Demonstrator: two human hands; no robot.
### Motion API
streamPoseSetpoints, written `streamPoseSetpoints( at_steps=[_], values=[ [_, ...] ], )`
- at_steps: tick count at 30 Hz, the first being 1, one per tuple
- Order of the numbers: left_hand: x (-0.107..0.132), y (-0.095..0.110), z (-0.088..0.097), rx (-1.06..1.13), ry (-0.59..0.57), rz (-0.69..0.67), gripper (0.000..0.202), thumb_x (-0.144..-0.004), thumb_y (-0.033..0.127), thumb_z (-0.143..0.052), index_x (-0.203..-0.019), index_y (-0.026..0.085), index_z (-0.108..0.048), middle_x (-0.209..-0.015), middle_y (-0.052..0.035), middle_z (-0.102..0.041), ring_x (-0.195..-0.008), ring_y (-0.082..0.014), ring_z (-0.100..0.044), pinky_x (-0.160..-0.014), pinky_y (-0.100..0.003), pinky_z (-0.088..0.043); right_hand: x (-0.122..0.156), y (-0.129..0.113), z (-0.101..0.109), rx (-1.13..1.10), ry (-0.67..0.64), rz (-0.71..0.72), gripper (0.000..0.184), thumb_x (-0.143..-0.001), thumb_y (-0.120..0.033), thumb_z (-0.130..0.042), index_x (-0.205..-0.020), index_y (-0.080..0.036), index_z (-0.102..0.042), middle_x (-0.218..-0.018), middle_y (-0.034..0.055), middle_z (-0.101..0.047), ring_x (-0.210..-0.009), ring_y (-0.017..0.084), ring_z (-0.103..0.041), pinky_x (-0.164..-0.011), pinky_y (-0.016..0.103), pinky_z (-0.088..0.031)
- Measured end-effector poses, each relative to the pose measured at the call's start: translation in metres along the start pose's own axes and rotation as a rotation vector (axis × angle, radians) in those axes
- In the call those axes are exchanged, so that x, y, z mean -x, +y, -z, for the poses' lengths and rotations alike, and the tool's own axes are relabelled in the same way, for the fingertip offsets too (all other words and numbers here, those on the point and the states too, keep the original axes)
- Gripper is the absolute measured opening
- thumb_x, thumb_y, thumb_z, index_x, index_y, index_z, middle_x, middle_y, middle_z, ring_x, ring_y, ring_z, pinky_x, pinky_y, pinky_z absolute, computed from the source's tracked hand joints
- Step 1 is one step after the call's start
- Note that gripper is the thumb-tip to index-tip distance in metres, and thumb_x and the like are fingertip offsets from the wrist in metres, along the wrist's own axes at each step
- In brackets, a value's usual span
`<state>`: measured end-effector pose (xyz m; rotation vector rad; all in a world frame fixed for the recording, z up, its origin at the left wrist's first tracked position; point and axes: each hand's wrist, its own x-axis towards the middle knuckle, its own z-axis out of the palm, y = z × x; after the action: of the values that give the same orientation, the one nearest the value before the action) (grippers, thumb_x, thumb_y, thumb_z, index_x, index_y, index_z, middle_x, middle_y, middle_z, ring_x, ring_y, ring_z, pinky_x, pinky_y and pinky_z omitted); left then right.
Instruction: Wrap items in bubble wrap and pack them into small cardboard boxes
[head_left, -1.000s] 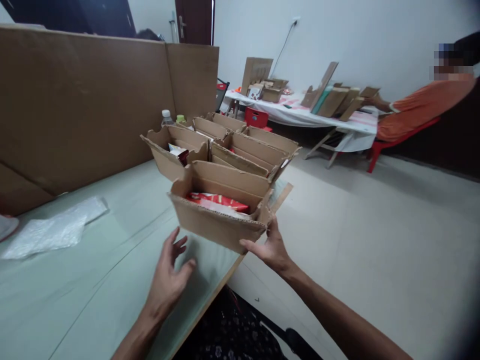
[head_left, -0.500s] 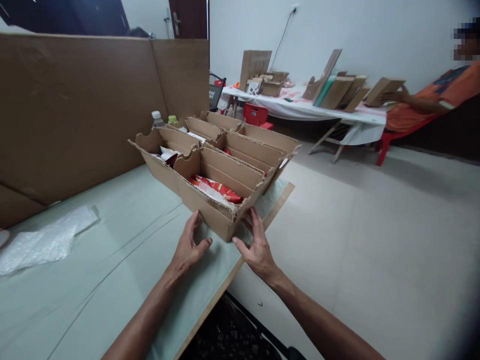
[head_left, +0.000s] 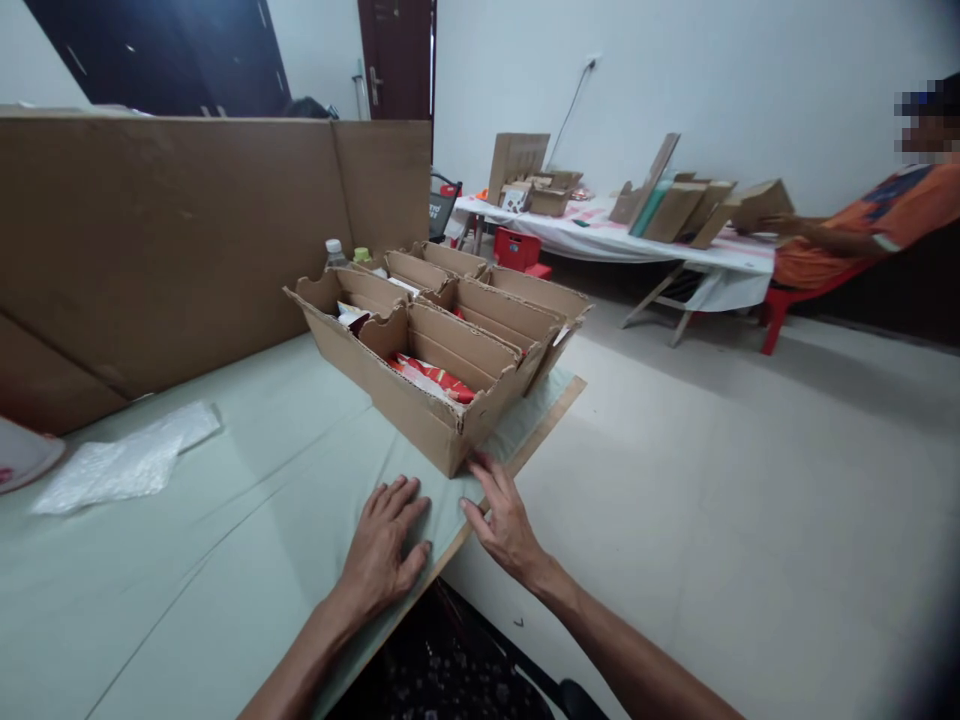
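Note:
A cardboard box with several compartments (head_left: pixel 390 395) stands at the corner of the table (head_left: pixel 247 560), one corner pointing at me. Its nearest compartment contains a red and white packet (head_left: pixel 435 378); other packets show partly behind the dividers. My left hand (head_left: pixel 386 545) lies on the pale green table cover in front of the box, palm down, fingers stretched out and holding nothing. By the table's edge, my right hand (head_left: pixel 506 520) has its fingers apart and fingertips close to the box's bottom corner; whether they touch it I cannot tell.
Bubble wrap (head_left: pixel 135 460) lies to the left, before a tall cardboard panel (head_left: pixel 210 250). Bottles (head_left: pixel 334 252) stand behind the box. Across the floor, a person in orange (head_left: pixel 862 220) sits at a white-covered table (head_left: pixel 570 225) bearing cardboard boxes. A red chair (head_left: pixel 517 252) is beside it.
Both hands have come away from the sides of the box, back toward me. The left hand has flattened onto the table cover. The view has tilted up slightly.

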<state>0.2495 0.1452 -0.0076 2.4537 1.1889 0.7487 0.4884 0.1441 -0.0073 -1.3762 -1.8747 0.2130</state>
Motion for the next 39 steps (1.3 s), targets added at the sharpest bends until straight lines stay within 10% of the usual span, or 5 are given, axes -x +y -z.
streamPoseSetpoints(
  at_steps=[7, 39],
  values=[
    [0.025, 0.032, 0.001, -0.114, -0.009, 0.011, 0.049, -0.088, 0.034, -0.062, -0.135, 0.019, -0.063, -0.152, -0.0159, -0.054, -0.144, -0.0352, -0.046, -0.117, -0.062, -0.038, -0.005, -0.006, -0.002, 0.097, 0.009, 0.105, 0.043, -0.093, -0.026, -0.054, -0.135, -0.015, -0.056, -0.128, 0.0175, -0.062, -0.124, 0.032, -0.057, -0.105, 0.054, -0.052],
    [0.031, 0.036, 0.006, 0.042, 0.162, 0.145, 0.035, -0.087, 0.03, -0.059, -0.119, 0.021, -0.072, -0.13, -0.014, -0.07, -0.129, -0.0298, -0.061, -0.109, -0.053, -0.049, 0.002, 0.0, -0.02, 0.078, 0.034, 0.161, 0.035, -0.099, -0.026, -0.046, -0.126, -0.017, -0.067, -0.129, 0.0145, -0.064, -0.128, 0.032, -0.05, -0.11, 0.054, -0.044]
  ],
)
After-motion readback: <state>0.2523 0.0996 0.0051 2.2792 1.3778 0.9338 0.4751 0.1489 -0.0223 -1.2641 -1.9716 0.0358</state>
